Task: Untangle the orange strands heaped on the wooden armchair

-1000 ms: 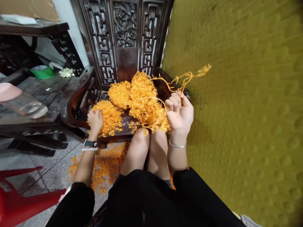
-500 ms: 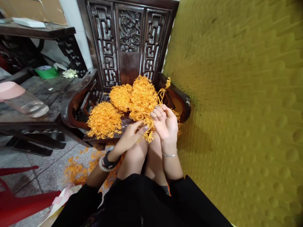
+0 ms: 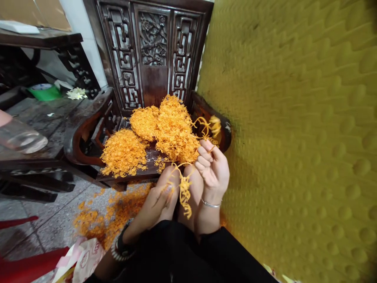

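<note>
My left hand [image 3: 160, 200] is closed low over my knees, slightly blurred. Its fingertips pinch a thin orange flower strand [image 3: 185, 190], which arches up and dangles between my knees. Higher and to the right, my right hand [image 3: 212, 167] is curled, palm toward me. Thumb and forefinger grip another orange flower strand [image 3: 206, 125] whose blurred tip sticks up above them. Just beyond the hands, a large heap of orange plastic-looking flower pieces [image 3: 173, 129] rests on the dark wooden chair [image 3: 153, 84], with smaller heaps [image 3: 123, 153] beside it.
Loose orange pieces [image 3: 97, 220] are scattered on the tiled floor. At left, a wooden side table holds a clear bottle [image 3: 22, 135] and a green tape roll [image 3: 45, 92]. A yellow textured surface [image 3: 294, 137] rises at right. A red plastic object [image 3: 32, 267] is at lower left.
My left hand has drawn back toward my lap with a strand, away from the heap. My right hand has dropped slightly, and its strand now bends to the right. The view has shifted a little.
</note>
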Motion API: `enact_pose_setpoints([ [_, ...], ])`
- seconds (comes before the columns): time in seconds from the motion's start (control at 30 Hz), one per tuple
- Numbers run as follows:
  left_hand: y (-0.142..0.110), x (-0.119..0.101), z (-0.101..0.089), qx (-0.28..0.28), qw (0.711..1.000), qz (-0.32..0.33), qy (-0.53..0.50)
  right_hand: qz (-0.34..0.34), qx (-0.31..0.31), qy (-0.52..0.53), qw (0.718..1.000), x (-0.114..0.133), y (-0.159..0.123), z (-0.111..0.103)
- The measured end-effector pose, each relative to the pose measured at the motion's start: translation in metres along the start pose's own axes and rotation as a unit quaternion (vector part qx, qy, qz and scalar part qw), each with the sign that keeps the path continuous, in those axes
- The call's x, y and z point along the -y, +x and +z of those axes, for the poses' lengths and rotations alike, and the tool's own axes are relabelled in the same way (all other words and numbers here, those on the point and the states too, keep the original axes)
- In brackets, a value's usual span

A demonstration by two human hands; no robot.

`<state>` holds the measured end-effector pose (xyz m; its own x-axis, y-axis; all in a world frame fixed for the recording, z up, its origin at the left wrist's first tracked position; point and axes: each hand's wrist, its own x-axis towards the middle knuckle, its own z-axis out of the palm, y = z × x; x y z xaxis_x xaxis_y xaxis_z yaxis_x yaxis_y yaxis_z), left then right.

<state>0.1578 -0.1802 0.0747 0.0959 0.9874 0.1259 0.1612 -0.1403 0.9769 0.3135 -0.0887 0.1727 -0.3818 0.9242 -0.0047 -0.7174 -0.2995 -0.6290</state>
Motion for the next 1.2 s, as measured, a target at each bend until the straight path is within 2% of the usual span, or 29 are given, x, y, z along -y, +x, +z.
enact_pose_setpoints([
  [0.03, -0.008, 0.004, -0.003, 0.003, 1.000, -0.025, -0.014, -0.020, -0.011, -0.007, 1.000, 0.001, 0.001, -0.001],
  [0.1, -0.021, 0.014, -0.013, 0.010, 0.996, -0.080, -0.049, -0.125, -0.048, -0.011, 0.991, 0.009, 0.004, -0.003],
  [0.17, -0.028, 0.026, -0.027, -0.014, 0.992, -0.112, -0.054, -0.249, -0.081, -0.018, 0.965, 0.023, 0.005, -0.005],
  [0.2, -0.028, 0.033, -0.037, -0.039, 0.992, -0.115, -0.039, -0.283, -0.089, -0.028, 0.954, 0.029, 0.006, -0.006],
  [0.23, -0.024, 0.039, -0.047, -0.073, 0.992, -0.107, -0.015, -0.291, -0.090, -0.046, 0.951, 0.033, 0.006, -0.005],
  [0.33, 0.009, 0.056, -0.084, -0.203, 0.972, -0.045, 0.112, -0.230, -0.067, -0.110, 0.965, 0.029, 0.008, 0.002],
  [0.43, 0.061, 0.077, -0.120, -0.320, 0.903, -0.033, 0.284, -0.211, -0.040, -0.168, 0.962, 0.005, 0.009, 0.009],
  [0.5, 0.091, 0.094, -0.138, -0.339, 0.858, -0.039, 0.382, -0.231, -0.047, -0.220, 0.946, -0.011, 0.009, 0.011],
  [0.57, 0.112, 0.110, -0.148, -0.333, 0.824, -0.063, 0.454, -0.257, -0.072, -0.278, 0.923, -0.021, 0.009, 0.010],
  [0.67, 0.125, 0.128, -0.152, -0.318, 0.797, -0.113, 0.501, -0.280, -0.098, -0.341, 0.892, -0.029, 0.007, 0.009],
  [0.8, 0.126, 0.141, -0.147, -0.325, 0.783, -0.136, 0.513, -0.283, -0.098, -0.383, 0.874, -0.034, 0.006, 0.007],
  [0.87, 0.125, 0.145, -0.144, -0.325, 0.782, -0.143, 0.513, -0.280, -0.096, -0.390, 0.872, -0.035, 0.006, 0.007],
  [0.97, 0.125, 0.145, -0.143, -0.319, 0.799, -0.140, 0.491, -0.270, -0.094, -0.391, 0.875, -0.037, 0.004, 0.006],
  [1.07, 0.124, 0.130, -0.139, -0.353, 0.810, -0.088, 0.459, -0.259, -0.100, -0.393, 0.877, -0.040, 0.004, 0.005],
  [1.13, 0.120, 0.105, -0.128, -0.377, 0.825, -0.021, 0.421, -0.251, -0.102, -0.405, 0.873, -0.044, 0.006, 0.003],
  [1.2, 0.112, 0.070, -0.108, -0.368, 0.864, 0.061, 0.338, -0.246, -0.100, -0.423, 0.866, -0.049, 0.010, 0.002],
])
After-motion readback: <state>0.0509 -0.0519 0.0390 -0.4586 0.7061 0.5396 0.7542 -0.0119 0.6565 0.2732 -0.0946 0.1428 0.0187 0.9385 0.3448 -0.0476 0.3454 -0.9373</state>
